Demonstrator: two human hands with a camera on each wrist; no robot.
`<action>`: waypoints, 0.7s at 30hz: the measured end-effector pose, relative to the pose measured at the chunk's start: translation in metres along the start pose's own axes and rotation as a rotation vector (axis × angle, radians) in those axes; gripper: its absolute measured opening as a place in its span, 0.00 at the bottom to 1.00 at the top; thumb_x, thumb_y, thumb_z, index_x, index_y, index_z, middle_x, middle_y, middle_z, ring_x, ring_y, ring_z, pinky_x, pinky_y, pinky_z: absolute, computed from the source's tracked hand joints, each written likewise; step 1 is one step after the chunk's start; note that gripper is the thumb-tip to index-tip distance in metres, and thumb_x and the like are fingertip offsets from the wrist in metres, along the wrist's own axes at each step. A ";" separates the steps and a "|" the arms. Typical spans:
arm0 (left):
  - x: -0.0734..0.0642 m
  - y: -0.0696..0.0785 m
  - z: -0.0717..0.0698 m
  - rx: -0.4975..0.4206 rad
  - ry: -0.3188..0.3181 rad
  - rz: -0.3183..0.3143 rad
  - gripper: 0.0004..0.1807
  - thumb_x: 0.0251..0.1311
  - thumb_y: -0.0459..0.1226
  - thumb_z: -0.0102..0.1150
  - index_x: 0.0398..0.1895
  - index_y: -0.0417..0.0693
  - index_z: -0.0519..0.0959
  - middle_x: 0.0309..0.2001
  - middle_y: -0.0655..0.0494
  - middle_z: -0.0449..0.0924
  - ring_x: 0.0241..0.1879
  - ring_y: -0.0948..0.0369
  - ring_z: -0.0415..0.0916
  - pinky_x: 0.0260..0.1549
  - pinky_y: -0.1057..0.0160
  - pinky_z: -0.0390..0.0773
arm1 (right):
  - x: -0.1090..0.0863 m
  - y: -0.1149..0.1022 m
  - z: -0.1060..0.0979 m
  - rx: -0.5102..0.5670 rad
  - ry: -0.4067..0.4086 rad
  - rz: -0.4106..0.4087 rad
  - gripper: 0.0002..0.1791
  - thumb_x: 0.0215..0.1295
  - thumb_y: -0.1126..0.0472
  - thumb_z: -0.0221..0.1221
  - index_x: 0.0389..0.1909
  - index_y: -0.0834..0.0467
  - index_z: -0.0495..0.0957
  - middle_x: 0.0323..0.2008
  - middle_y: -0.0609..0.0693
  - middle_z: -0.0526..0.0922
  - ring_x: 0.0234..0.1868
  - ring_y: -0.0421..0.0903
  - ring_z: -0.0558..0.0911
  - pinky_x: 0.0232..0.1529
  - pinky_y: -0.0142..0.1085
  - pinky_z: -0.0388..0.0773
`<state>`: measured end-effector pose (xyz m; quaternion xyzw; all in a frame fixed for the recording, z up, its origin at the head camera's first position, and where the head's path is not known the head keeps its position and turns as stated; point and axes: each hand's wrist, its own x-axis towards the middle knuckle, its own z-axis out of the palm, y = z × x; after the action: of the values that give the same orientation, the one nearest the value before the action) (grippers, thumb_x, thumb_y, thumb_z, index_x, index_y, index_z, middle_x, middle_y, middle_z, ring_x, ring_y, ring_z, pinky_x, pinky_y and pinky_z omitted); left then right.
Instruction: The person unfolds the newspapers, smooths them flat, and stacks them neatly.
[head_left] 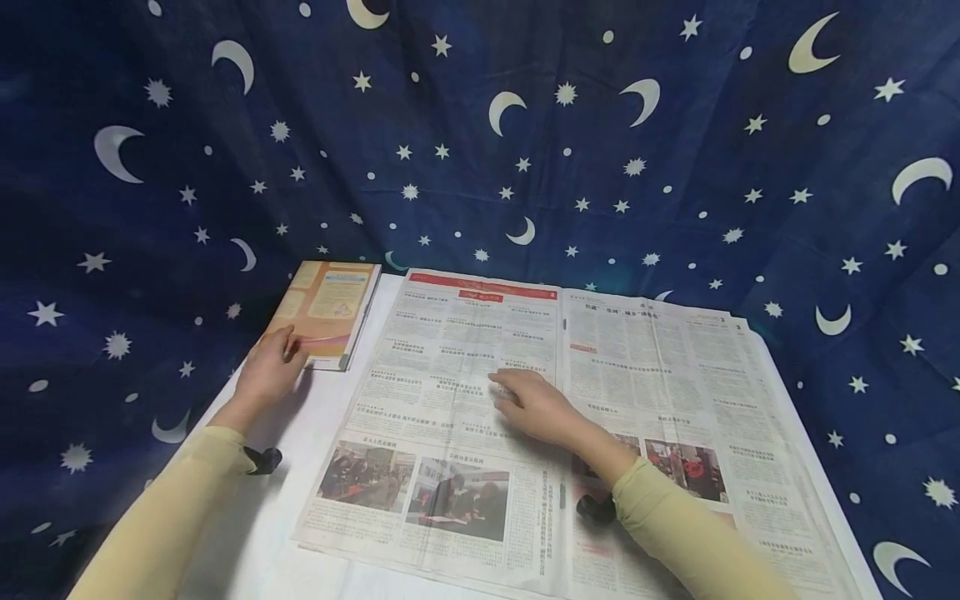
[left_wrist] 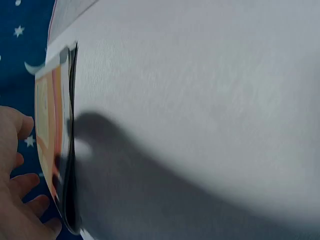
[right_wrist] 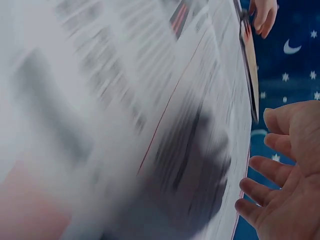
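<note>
An orange-covered book or booklet [head_left: 337, 304] lies at the far left of the white table. Close over its near left corner is my left hand [head_left: 266, 375], fingers relaxed and gripping nothing; in the left wrist view the booklet's pages [left_wrist: 70, 125] show edge-on beside the hand [left_wrist: 20, 190]. A wide newspaper [head_left: 457, 400] is spread out in the middle and right, printed with text and photos. Above its centre fold hovers my right hand [head_left: 540, 408], its fingers loosely extended. The right wrist view shows this hand [right_wrist: 290, 180] apart from the paper, casting a shadow on it.
A dark blue curtain [head_left: 465, 125] with moons and stars hangs behind the table and along its sides. White table surface [head_left: 300, 483] shows between the booklet and the newspaper. A dark strap piece hangs under each wrist.
</note>
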<state>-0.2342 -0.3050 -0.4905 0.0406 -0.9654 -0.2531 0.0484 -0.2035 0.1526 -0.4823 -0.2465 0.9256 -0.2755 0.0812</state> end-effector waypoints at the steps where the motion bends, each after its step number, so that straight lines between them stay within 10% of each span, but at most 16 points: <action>1: 0.000 -0.001 -0.001 0.000 -0.002 -0.018 0.35 0.73 0.41 0.50 0.75 0.27 0.57 0.72 0.25 0.57 0.71 0.29 0.53 0.67 0.31 0.55 | 0.004 -0.004 0.003 0.010 -0.006 -0.006 0.27 0.75 0.53 0.57 0.73 0.52 0.72 0.71 0.52 0.72 0.75 0.52 0.66 0.75 0.48 0.59; 21: 0.008 -0.014 -0.003 0.004 -0.032 -0.216 0.38 0.72 0.41 0.46 0.78 0.29 0.49 0.70 0.22 0.55 0.68 0.25 0.54 0.66 0.28 0.55 | 0.061 -0.078 0.055 0.472 -0.098 0.010 0.28 0.78 0.49 0.53 0.75 0.52 0.68 0.70 0.47 0.73 0.66 0.46 0.76 0.68 0.47 0.71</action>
<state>-0.2414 -0.3190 -0.4945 0.1404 -0.9565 -0.2555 0.0051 -0.2085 0.0396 -0.4860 -0.2293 0.8317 -0.4714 0.1828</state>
